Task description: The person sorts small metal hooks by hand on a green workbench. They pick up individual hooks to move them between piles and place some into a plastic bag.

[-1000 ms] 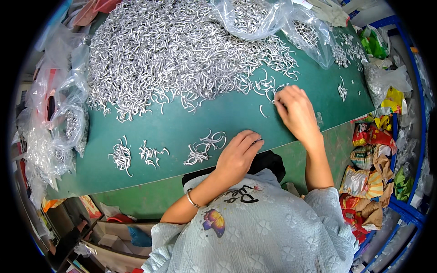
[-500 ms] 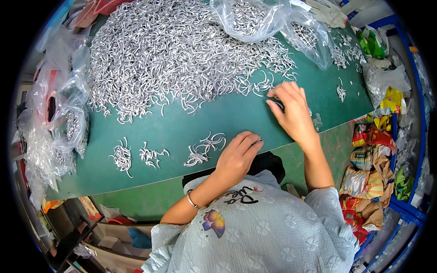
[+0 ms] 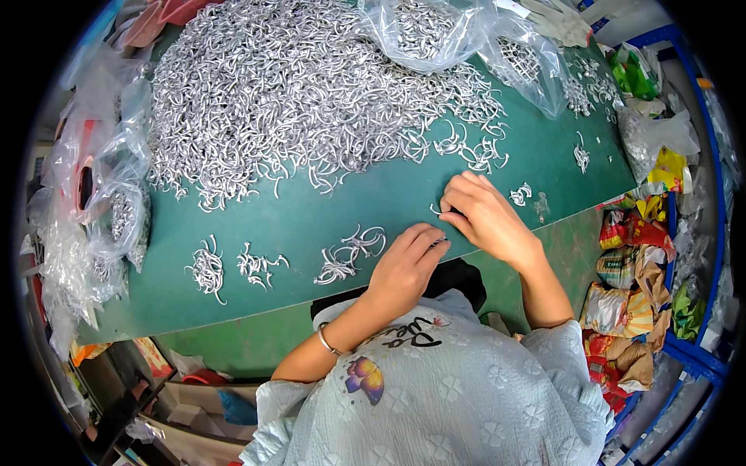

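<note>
Between the thumb and fingers of my right hand is a small curved silvery metal piece, its thin end sticking out to the left. My left hand rests near the table's front edge with its fingers curled together; a tiny bit shows at the fingertips, too small to name. A large heap of similar curved metal pieces spreads over the back of the green table. Left of my left hand lie three small clusters: a nearer one, a middle one and a farther one.
Beside my right hand lies a little group of metal pieces. Clear plastic bags of parts stand at the back and left. A blue shelf rack with colourful packets is on the right.
My right hand has drawn back from the heap's edge toward my left hand and now pinches a curved metal piece. Loose pieces formerly covered by it now show. My left hand stays put.
</note>
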`<act>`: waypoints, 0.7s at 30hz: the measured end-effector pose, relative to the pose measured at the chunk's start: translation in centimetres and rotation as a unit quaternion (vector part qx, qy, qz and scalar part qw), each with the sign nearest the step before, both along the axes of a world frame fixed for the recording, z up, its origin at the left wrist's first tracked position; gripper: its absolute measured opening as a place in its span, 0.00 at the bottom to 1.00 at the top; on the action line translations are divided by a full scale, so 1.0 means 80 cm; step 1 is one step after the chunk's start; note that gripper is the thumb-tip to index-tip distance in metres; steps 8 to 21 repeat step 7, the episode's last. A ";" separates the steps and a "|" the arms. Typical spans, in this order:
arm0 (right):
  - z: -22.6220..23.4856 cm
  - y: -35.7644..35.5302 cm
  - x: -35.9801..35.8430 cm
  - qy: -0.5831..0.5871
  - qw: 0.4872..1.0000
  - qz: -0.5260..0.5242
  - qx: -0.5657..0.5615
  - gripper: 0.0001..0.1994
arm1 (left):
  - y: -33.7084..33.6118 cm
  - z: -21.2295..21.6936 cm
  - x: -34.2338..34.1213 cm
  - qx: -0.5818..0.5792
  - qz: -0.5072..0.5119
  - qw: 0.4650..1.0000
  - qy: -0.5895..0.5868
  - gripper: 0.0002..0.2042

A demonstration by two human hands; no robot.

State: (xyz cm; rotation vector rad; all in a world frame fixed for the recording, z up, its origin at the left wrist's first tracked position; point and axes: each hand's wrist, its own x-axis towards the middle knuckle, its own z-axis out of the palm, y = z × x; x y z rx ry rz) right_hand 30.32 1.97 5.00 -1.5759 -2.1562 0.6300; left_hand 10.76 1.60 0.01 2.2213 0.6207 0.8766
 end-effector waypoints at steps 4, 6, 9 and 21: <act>0.009 0.013 0.012 0.049 0.997 -0.059 -0.001 0.06 | 0.000 -0.003 -0.001 0.004 0.003 1.000 -0.001 0.14; 0.010 0.014 0.012 0.041 0.989 -0.135 -0.050 0.06 | 0.000 -0.003 -0.001 0.004 0.004 1.000 -0.001 0.14; 0.011 0.016 0.013 0.042 0.989 -0.135 -0.048 0.06 | -0.001 -0.001 -0.001 -0.001 0.004 1.000 0.003 0.13; 0.011 0.016 0.013 0.042 0.989 -0.135 -0.048 0.06 | -0.001 -0.001 -0.001 -0.001 0.004 1.000 0.003 0.13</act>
